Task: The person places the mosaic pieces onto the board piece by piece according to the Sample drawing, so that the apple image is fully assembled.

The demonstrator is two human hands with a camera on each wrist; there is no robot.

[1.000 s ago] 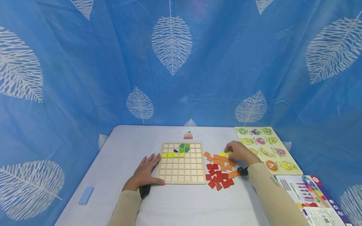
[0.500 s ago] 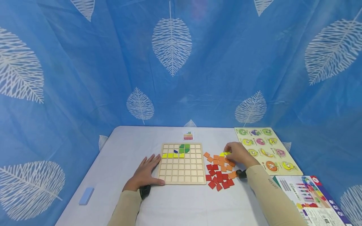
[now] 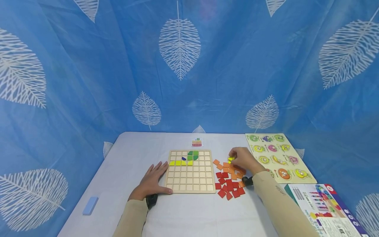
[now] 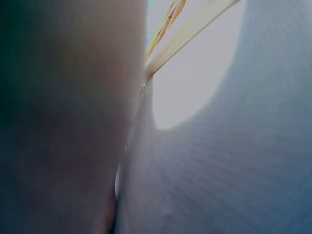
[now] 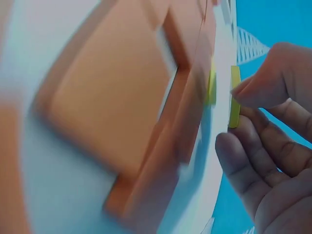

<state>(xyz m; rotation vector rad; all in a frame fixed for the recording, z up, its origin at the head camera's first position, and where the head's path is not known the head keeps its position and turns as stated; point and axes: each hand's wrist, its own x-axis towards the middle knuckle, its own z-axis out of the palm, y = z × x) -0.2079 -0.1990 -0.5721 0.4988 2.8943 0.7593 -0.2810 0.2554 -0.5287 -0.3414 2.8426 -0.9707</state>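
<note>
My right hand (image 3: 244,159) pinches a yellow tile (image 5: 235,114) between thumb and fingers, just above the far end of the orange tiles (image 3: 232,169). A second yellow piece (image 5: 212,87) shows beside those tiles in the right wrist view. At the left edge of the wooden grid board (image 3: 189,181), my left hand (image 3: 152,181) lies with its fingers spread and its thumb at the near left corner. Several yellow tiles (image 3: 178,163) form a row on the board, with green pieces (image 3: 193,155) and a small dark blue piece (image 3: 184,158) above them. The left wrist view is mostly blocked and blurred.
Red tiles (image 3: 229,186) lie loose right of the board. A picture card (image 3: 197,142) is behind it. Far right are a fruit puzzle board (image 3: 270,158) and a printed box (image 3: 322,205). A light blue block (image 3: 90,205) lies at the left on the white table (image 3: 189,214).
My right hand has shifted left and slightly toward the far side, lifting the yellow tile from among the loose pieces. My left hand and the board stay where they were.
</note>
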